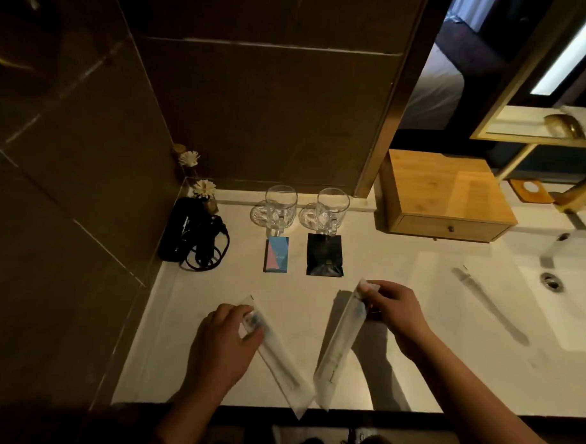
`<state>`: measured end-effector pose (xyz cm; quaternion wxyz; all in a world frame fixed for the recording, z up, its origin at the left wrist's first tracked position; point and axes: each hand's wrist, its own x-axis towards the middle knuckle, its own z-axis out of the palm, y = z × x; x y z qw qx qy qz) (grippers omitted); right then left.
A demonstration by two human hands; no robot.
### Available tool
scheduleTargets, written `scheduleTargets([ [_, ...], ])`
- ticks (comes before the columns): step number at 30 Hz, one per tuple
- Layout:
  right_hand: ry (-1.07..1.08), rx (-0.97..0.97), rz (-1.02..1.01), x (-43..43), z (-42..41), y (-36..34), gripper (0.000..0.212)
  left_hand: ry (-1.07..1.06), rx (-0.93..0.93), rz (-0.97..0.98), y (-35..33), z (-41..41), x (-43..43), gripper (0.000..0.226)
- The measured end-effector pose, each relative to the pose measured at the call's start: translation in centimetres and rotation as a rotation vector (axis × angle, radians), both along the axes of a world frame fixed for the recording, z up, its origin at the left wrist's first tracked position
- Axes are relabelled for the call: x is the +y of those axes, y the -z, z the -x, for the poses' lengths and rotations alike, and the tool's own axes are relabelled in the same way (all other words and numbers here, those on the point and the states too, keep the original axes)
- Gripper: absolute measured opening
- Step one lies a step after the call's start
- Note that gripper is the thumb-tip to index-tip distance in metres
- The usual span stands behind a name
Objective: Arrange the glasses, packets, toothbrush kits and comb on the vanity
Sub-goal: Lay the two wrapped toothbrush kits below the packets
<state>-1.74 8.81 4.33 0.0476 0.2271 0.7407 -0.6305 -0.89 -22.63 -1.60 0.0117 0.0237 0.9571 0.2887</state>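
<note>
Clear-wrapped toothbrush kits, two: your left hand (226, 335) is pinching one kit (273, 354) between its fingertips; your right hand (393, 308) is gripping the other kit's (339, 343) top end.

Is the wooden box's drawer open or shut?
Shut: the drawer front sits flush with the wooden box, knob showing, no gap.

Left hand (226, 332), right hand (393, 311) — both gripping.

I can't read any text from here: the print on the blue-and-pink packet (276, 254) and the black packet (324, 255) beyond my hands is too small and blurred.
</note>
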Motion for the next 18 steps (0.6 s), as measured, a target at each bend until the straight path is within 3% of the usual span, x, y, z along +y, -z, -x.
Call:
scheduleTargets([
  [4,-0.109,-0.038,-0.035,-2.7,1.3,0.5,0.029,0.043,0.113,0.172,0.9,0.1,1.4,0.046],
  [12,-0.104,-0.073,-0.129,-3.1,0.8,2.9,0.027,0.14,0.159,0.095,2.5,0.7,0.0,0.044],
  [16,-0.038,-0.041,-0.334,-2.8,0.2,2.9,0.025,0.136,0.157,0.028,2.8,0.3,-0.5,0.045],
  [18,-0.118,-0.029,-0.484,-3.5,-0.5,2.7,0.025,0.142,0.15,0.0,3.0,0.0,-0.6,0.05],
])
